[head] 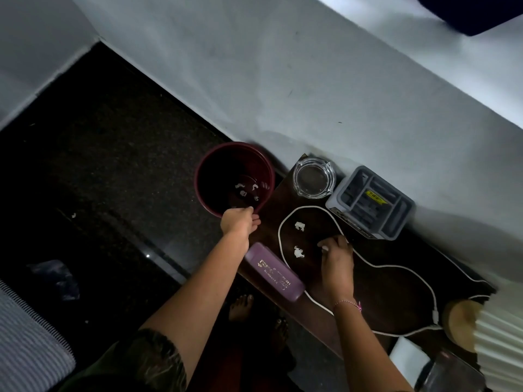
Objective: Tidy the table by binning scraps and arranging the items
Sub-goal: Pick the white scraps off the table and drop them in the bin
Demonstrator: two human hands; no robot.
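Observation:
A dark red bin (215, 162) stands on the floor beside the dark wooden table (396, 281), with several white paper scraps at its bottom. My left hand (239, 220) hovers at the bin's near rim, fingers apart and empty. Two white scraps lie on the table, one (299, 226) farther and one (298, 252) nearer. My right hand (336, 256) rests on the table just right of them, fingertips pinched on a small white scrap (325, 249). A white cable (280, 236) loops around the scraps.
A glass ashtray (313, 178) and a grey compartment tray (370, 202) sit at the table's far side by the wall. A purple case (274, 274) lies at the near edge. A lamp (481, 329) stands at the right. One scrap (74, 215) lies on the dark floor.

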